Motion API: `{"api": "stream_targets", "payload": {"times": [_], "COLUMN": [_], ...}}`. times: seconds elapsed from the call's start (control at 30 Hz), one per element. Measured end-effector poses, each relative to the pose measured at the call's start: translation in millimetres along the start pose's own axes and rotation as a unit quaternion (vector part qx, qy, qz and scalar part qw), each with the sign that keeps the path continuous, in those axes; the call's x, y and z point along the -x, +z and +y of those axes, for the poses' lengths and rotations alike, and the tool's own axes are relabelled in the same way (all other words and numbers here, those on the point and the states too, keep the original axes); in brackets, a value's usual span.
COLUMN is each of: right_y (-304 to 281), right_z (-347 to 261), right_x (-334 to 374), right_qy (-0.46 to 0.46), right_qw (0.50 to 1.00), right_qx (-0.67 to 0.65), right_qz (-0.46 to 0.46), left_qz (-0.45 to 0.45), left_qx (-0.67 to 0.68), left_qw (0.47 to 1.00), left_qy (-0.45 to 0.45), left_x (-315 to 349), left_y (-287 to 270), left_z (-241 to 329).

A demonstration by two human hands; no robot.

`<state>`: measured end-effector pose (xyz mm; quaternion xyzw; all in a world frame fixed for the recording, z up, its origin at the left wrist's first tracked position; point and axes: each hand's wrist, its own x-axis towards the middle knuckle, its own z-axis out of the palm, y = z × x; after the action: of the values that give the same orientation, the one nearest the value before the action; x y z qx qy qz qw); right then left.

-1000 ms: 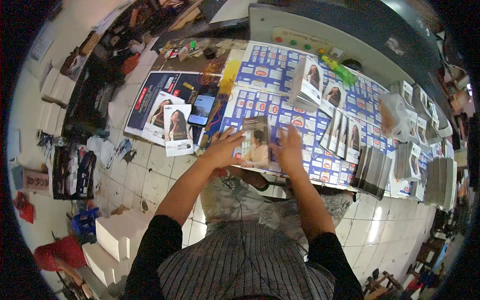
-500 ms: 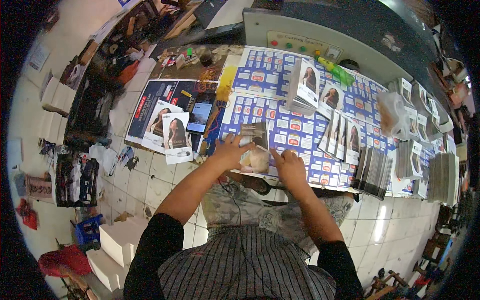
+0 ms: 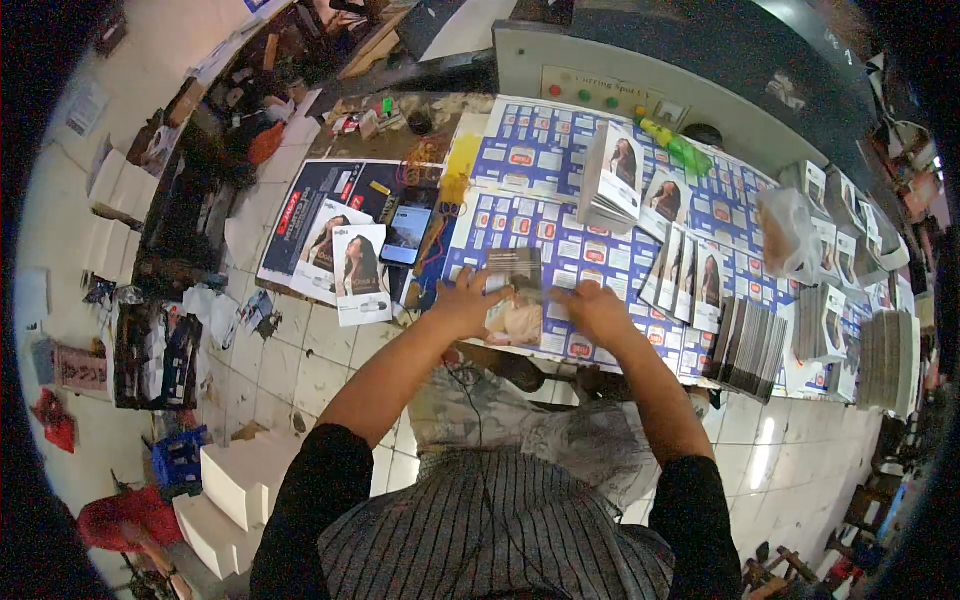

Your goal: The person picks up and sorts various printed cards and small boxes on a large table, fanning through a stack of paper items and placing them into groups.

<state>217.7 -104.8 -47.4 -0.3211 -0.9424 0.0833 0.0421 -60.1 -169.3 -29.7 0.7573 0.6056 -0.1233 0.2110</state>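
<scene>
Flat at the table's near edge lies a printed leaflet [image 3: 515, 310], dark at its far end and pale brown nearer me. My left hand [image 3: 466, 305] rests on its left side, fingers spread and pressing down. At the leaflet's right edge is my right hand [image 3: 598, 312], its fingers curled together. Something thin and pale seems to stick out leftward from them over the leaflet, too small to name. Left of my left hand lie white booklets [image 3: 361, 275] with a person's picture on the cover and a phone [image 3: 406, 236] with a lit screen.
Blue printed sheets [image 3: 560, 225] cover the table. On the right stand a tall booklet stack [image 3: 612, 180], fanned booklets [image 3: 690, 275], a row of booklets on edge [image 3: 748, 348] and a clear plastic bag [image 3: 787, 230]. A green bottle [image 3: 680, 150] lies before the machine panel [image 3: 600, 85].
My right hand has moved slightly right, away from the leaflet's middle. My left hand stays pressed on the leaflet. The whole view has shifted a little.
</scene>
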Motion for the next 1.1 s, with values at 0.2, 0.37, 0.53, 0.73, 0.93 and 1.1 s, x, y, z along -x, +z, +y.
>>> {"api": "stream_targets", "payload": {"times": [0.2,0.37,0.53,0.73,0.93,1.1], "right_y": [-5.7,13.8,-7.1,-36.9,-74.0,-38.1], "right_z": [12.5,21.1,36.7,15.2,27.4,159.9], "right_x": [45.9,28.4,50.4,90.4,89.2,134.9], "right_qy": [-0.046,0.143,0.35,0.335,0.245,0.5], "right_qw": [0.998,0.984,0.887,0.697,0.471,0.618], "right_qx": [-0.038,-0.044,-0.064,-0.628,-0.739,-0.465], "right_qz": [0.001,0.101,0.293,0.088,0.416,0.39], "left_qz": [-0.011,0.069,0.152,0.442,0.063,0.101], "left_qx": [-0.002,-0.067,-0.151,0.402,0.566,0.566], "left_qw": [0.999,0.994,0.965,0.793,0.81,0.817], "left_qy": [0.034,0.057,0.151,0.12,0.141,0.044], "left_x": [-10.5,11.6,43.7,63.8,-37.7,-170.1], "left_y": [8.1,17.5,49.9,-33.2,-24.3,-24.2], "left_z": [-16.3,53.8,41.4,98.3,184.2,233.7]}}
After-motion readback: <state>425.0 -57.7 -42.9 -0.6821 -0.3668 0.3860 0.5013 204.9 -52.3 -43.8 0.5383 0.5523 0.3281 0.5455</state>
